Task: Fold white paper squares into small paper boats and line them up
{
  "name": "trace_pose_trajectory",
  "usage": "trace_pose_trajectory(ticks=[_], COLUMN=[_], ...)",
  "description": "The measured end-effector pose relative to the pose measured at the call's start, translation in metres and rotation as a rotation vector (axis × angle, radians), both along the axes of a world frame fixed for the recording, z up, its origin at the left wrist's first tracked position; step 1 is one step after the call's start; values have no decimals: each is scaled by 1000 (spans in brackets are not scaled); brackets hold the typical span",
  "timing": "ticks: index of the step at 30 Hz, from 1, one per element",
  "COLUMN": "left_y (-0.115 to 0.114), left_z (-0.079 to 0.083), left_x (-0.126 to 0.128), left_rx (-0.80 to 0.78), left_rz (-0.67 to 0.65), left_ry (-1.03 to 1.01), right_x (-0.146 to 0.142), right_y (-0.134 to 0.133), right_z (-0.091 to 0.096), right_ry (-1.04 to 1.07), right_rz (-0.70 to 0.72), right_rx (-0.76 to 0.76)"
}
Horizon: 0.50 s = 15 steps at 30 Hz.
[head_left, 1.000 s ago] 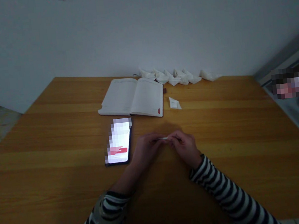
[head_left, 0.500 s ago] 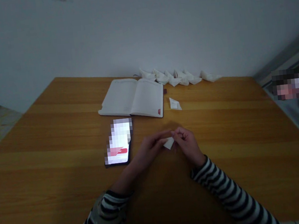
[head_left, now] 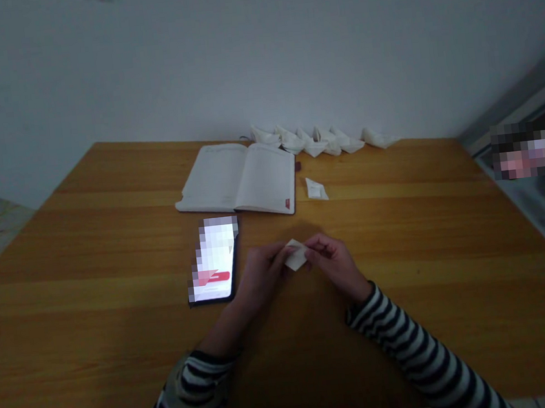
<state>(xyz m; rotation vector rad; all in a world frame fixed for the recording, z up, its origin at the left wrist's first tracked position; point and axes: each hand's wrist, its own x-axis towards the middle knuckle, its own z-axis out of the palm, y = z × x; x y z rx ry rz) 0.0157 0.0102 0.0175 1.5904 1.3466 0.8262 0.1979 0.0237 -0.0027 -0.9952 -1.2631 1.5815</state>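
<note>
Folded white paper (head_left: 296, 255) has turned since the earlier frames: we saw it first as a thin edge, then as a small corner below the fingertips, and now a broader, pale face shows, tilted between the two hands. Left hand (head_left: 260, 273) and right hand (head_left: 335, 265) are close together, with the paper between them. Left fingers (head_left: 277, 252) pinch its left side; right fingers (head_left: 314, 245) pinch its right side. Both sets are closed on the paper, not released and not clenched into fists. We cannot tell exactly which fingertips bear on it, since the paper and knuckles hide them.

Left of the left fingers, just beside that hand, a phone (head_left: 213, 259) lies face up on the wooden table (head_left: 402, 236), its screen lit and blurred. Beyond the fingers, an open notebook (head_left: 266, 179) lies flat with a red mark at its lower page corner. Farther beyond and slightly right of the right fingers, a small scrap of white paper (head_left: 316, 189) lies on the table. Past that, a row of folded white paper shapes (head_left: 317, 142) lines the far table edge against the wall (head_left: 256, 50). Striped sleeves (head_left: 415, 358) run back from both wrists toward us.
</note>
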Motion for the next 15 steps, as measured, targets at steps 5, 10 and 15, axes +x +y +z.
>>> trace_pose_trajectory(ticks=[5,10,15], left_y=[-1,-2,-2], left_z=[-4,-5,-1], left_x=[6,6,4], left_rx=[-103,-103,-36], left_rz=[-1,74,65], left_ry=[-204,-260,-242], right_x=[1,0,1], right_y=[1,1,2], right_z=[-1,2,-2], right_ry=[22,18,-1], right_rz=[-52,-123,-199], right_rx=[-26,7,5])
